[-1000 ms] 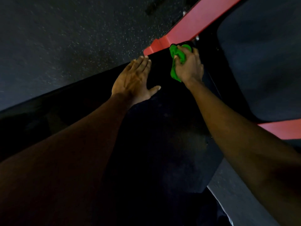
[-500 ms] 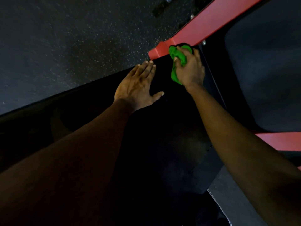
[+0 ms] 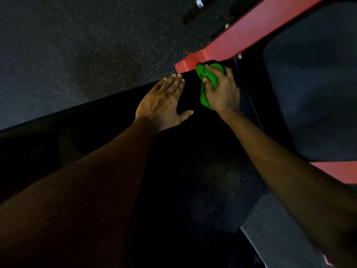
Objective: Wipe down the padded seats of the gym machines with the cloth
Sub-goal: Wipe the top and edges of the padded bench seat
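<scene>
The right hand (image 3: pixel 222 91) holds the green cloth (image 3: pixel 209 80) as a bunch: the fingers are curled over it and the thumb closes from the side, and the cloth is pressed down on the far end of the black padded seat (image 3: pixel 193 171). This end meets the red frame (image 3: pixel 251 29), which touches the cloth at 12 o'clock. The left hand (image 3: pixel 164 101) lies at about 8 o'clock from the cloth, just beside it but apart. Its fingers are straight and together, the thumb is spread out, and the palm rests flat on the pad with nothing in it. The long axis of the seat seems to run from 7 o'clock, near the person, to 1 o'clock at the frame. So I judge that almost all of the remaining surface lies from the cloth toward 6 and 7 o'clock, and the next stroke should pull back along this line. The right hand is the one to do it; the left hand only steadies the body.
</scene>
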### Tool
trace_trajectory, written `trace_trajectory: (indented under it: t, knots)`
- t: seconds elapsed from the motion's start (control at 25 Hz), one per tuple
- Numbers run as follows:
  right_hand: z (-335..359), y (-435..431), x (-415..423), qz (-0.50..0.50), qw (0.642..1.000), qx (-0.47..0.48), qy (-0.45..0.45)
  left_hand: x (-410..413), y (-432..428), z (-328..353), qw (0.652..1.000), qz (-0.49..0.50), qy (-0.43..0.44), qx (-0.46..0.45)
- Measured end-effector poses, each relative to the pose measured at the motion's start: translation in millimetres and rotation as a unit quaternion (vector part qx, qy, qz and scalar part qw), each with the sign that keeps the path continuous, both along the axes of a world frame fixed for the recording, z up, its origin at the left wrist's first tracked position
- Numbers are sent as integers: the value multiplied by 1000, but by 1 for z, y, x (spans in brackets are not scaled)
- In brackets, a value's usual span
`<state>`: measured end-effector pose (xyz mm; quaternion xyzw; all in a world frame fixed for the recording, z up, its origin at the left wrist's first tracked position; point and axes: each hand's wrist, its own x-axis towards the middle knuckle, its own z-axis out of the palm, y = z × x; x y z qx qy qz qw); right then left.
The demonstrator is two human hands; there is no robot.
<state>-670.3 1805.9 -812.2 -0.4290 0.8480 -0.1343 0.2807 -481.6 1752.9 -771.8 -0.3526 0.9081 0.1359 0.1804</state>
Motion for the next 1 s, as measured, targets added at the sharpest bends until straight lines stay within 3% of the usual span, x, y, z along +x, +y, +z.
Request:
trace_trajectory:
  t: [0.2,0.44,0.72,1.0]
  knots:
    - [-2,-21,-1,-101,995,28,1,-1,0,1,1000,-7,-4,4]
    - [3,17,10,5,1000,-14,-10,-2,-1,2,1000,-4,-10,15]
    - [-23,-33,-39,-35,999,26,12,-1,-3,1,999,0,-16,31]
    - [-3,16,-16,4,999,5,-48,-4,-4,4,999,7,-18,41]
